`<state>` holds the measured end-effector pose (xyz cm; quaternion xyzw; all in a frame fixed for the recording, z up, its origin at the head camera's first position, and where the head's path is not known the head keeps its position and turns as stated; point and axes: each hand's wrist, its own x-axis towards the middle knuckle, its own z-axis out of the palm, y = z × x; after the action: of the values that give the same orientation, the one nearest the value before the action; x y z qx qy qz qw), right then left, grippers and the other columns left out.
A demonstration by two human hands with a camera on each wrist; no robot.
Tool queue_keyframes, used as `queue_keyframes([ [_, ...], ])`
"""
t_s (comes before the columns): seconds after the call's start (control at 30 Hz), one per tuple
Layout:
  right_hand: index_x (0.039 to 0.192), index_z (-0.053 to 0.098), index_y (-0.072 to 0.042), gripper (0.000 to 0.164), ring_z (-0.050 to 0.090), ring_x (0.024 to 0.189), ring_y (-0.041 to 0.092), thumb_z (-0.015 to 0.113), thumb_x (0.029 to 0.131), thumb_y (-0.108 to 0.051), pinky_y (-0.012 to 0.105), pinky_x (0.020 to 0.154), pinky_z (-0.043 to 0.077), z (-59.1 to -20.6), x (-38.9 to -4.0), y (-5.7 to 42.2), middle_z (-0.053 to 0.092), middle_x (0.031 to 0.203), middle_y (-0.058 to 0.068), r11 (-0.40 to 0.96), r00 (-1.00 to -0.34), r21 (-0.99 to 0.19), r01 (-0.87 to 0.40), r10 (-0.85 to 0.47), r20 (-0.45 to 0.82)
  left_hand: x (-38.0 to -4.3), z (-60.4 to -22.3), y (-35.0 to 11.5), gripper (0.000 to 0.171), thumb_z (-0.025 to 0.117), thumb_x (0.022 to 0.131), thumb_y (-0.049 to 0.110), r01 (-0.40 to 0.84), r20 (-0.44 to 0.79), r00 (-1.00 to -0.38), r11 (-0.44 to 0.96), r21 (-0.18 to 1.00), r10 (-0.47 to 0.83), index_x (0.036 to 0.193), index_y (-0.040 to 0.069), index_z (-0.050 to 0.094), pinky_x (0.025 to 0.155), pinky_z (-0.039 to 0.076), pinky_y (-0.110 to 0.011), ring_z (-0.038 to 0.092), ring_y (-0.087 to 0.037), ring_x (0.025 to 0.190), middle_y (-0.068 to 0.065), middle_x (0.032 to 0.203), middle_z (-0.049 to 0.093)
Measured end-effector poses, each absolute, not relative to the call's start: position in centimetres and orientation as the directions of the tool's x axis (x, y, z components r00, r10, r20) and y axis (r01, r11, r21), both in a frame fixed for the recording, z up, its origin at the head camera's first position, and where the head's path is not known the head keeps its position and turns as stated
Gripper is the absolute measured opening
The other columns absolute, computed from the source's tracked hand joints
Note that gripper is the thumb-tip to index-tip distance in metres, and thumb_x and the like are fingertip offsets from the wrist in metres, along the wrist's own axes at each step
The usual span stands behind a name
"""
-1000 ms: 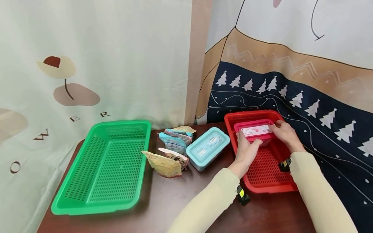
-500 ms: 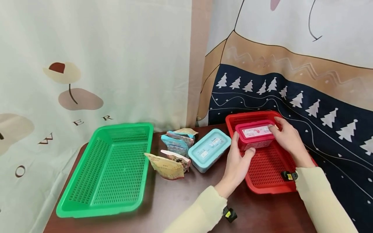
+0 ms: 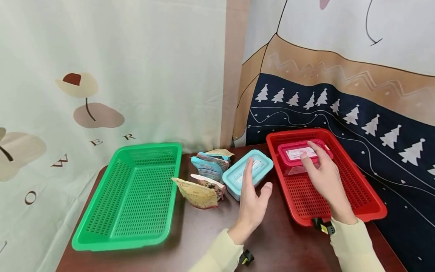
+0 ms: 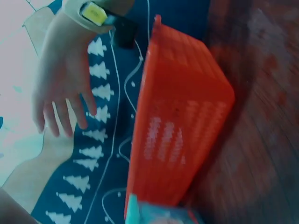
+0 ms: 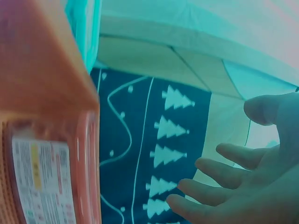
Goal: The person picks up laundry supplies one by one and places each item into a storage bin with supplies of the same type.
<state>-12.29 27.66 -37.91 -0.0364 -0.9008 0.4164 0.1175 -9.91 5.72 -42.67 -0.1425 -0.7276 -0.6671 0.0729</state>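
A pink-lidded plastic box (image 3: 293, 166) with a white label sits in the far part of the red basket (image 3: 372, 206). My right hand (image 3: 326, 181) hovers over that basket beside the box, fingers extended, holding nothing; the right wrist view shows its spread fingers (image 5: 219, 175) apart from the box (image 5: 46, 186). Left of the basket, a light-blue-lidded box (image 3: 234, 177) lies on the table. My left hand (image 3: 251, 209) is in front of it with straight fingers that overlap it in the head view; whether they touch it I cannot tell.
A green basket (image 3: 164, 223) stands on the left of the dark wooden table (image 3: 190, 234). Between it and the blue-lidded box are several upright pouches, among them a yellow pouch (image 3: 197, 193) and a blue pouch (image 3: 207, 169). A printed curtain (image 3: 170, 75) hangs behind.
Both hands have let go of the pink-lidded box, which stays in the red basket. My left hand has moved left to the blue-lidded box; the right has drawn back slightly.
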Motion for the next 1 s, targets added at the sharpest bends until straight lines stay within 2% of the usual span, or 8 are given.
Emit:
queue_keyframes([
  [0.2, 0.161, 0.039, -0.014, 0.060, 0.044, 0.137, 0.044, 0.052, 0.108, -0.038, 0.072, 0.105, 0.038, -38.9, -11.4, 25.1, 0.041, 0.159, 0.020, 0.586, -0.963, -0.807, -0.073, 0.169, 0.210, -10.2, -44.2, 3.5, 0.076, 0.061, 0.096, 0.020, 0.372, 0.369, -0.928, 0.158, 0.915, 0.047, 0.164, 0.022, 0.027, 0.120, 0.028, -0.056, 0.025, -0.019, 0.153, 0.006, 0.169, 0.025],
  [0.4, 0.161, 0.036, -0.014, 0.061, 0.050, 0.132, 0.041, 0.054, 0.107, -0.036, 0.064, 0.103, 0.046, -40.6, -10.7, 22.4, 0.044, 0.158, 0.017, 0.538, -0.966, -0.838, -0.087, 0.160, 0.203, -10.3, -45.5, 2.0, 0.074, 0.063, 0.094, 0.015, 0.414, 0.419, -0.908, 0.220, 0.883, 0.023, 0.161, 0.015, 0.033, 0.119, 0.028, -0.060, 0.025, -0.025, 0.155, 0.001, 0.168, 0.028],
  [0.57, 0.160, 0.037, -0.009, 0.061, 0.044, 0.143, 0.038, 0.059, 0.106, -0.029, 0.057, 0.113, 0.040, -42.3, -10.3, 20.5, 0.043, 0.160, 0.013, 0.494, -0.965, -0.862, -0.119, 0.145, 0.217, -10.9, -46.2, 1.5, 0.071, 0.064, 0.093, 0.021, 0.449, 0.462, -0.886, 0.314, 0.837, 0.035, 0.158, 0.007, 0.038, 0.115, 0.030, -0.065, 0.026, -0.036, 0.154, -0.005, 0.166, 0.034],
  [0.8, 0.160, 0.030, 0.000, 0.067, 0.037, 0.148, 0.037, 0.063, 0.103, -0.016, 0.054, 0.115, 0.037, -44.6, -10.3, 18.0, 0.035, 0.163, 0.020, 0.442, -0.977, -0.888, -0.123, 0.103, 0.187, -11.7, -46.6, 1.6, 0.068, 0.065, 0.095, 0.024, 0.439, 0.442, -0.893, 0.391, 0.809, 0.088, 0.155, -0.001, 0.043, 0.115, 0.032, -0.064, 0.030, -0.039, 0.152, -0.011, 0.163, 0.039],
  [1.0, 0.158, 0.033, 0.003, 0.067, 0.036, 0.148, 0.037, 0.064, 0.102, -0.018, 0.058, 0.116, 0.036, -45.3, -10.9, 17.4, 0.033, 0.163, 0.021, 0.527, -0.972, -0.839, -0.138, 0.092, 0.218, -11.0, -46.5, 1.7, 0.069, 0.064, 0.096, 0.024, 0.381, 0.377, -0.921, 0.406, 0.831, 0.094, 0.156, 0.000, 0.040, 0.118, 0.027, -0.064, 0.021, -0.039, 0.155, -0.014, 0.168, 0.028],
])
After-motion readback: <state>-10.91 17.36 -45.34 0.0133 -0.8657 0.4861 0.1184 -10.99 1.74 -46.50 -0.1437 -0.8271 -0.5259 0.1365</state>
